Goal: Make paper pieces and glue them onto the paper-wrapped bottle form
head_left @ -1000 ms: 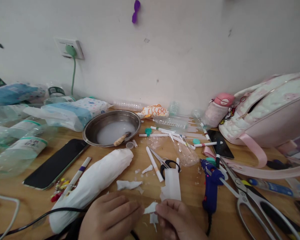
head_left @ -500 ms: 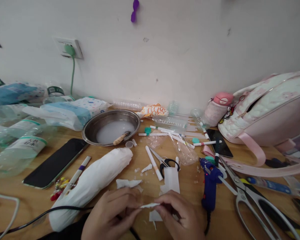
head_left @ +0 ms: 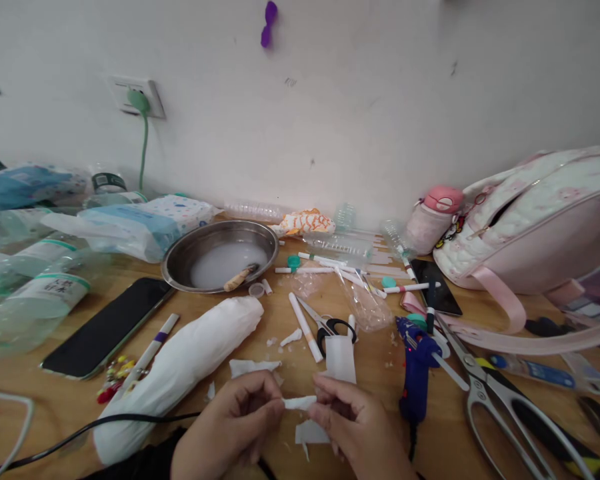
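Note:
A small rolled strip of white paper (head_left: 300, 403) is stretched between my two hands. My left hand (head_left: 237, 427) pinches its left end, and my right hand (head_left: 353, 427) pinches the right end. Under and behind them lie pieces of white paper (head_left: 341, 353) and torn scraps (head_left: 254, 368). Left of my left hand, a long form wrapped in white (head_left: 195, 360) lies slantwise on the table. Beyond my hands are a white marker with an orange band (head_left: 306, 328) and black-handled scissors (head_left: 330, 327).
A blue glue gun (head_left: 415, 367) and large scissors (head_left: 480, 380) lie to the right. A metal bowl (head_left: 167, 267) of cloudy liquid with a brush stands behind. Around are a phone (head_left: 110, 327), plastic bottles (head_left: 55, 300), a pink-lidded bottle (head_left: 433, 217) and a backpack (head_left: 540, 233). A black cable (head_left: 145, 418) crosses at left.
My hands have risen slightly and turned the paper strip, so more of its width shows between the fingertips. Both hands keep their pinch. The camera view has shifted a little.

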A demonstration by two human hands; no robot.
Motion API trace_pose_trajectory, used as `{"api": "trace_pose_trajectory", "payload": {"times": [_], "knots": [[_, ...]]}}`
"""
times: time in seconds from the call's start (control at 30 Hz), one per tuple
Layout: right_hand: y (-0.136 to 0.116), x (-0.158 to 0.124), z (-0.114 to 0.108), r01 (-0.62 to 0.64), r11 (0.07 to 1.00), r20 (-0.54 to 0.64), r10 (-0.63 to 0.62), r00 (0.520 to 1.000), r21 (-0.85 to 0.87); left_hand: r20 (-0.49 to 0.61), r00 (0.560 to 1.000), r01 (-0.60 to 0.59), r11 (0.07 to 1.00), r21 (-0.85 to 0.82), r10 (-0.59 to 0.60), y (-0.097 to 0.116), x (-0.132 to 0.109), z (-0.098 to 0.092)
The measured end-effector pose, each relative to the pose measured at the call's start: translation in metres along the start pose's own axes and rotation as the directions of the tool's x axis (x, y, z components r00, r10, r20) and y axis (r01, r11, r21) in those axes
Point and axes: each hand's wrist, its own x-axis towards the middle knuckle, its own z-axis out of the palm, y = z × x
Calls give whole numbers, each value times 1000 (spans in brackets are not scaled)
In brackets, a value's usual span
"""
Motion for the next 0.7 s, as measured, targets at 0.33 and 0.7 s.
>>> {"api": "trace_pose_trajectory", "payload": {"times": [0.33,0.7], "knots": [[-5,1,0,-177,944,176,131,976,278,4,996,92,986,-137,-92,-4,2,6],[-5,-8,13,10,997,49,-6,999,-70,15,979,-186,856,483,204,-3,2,-2]]}}
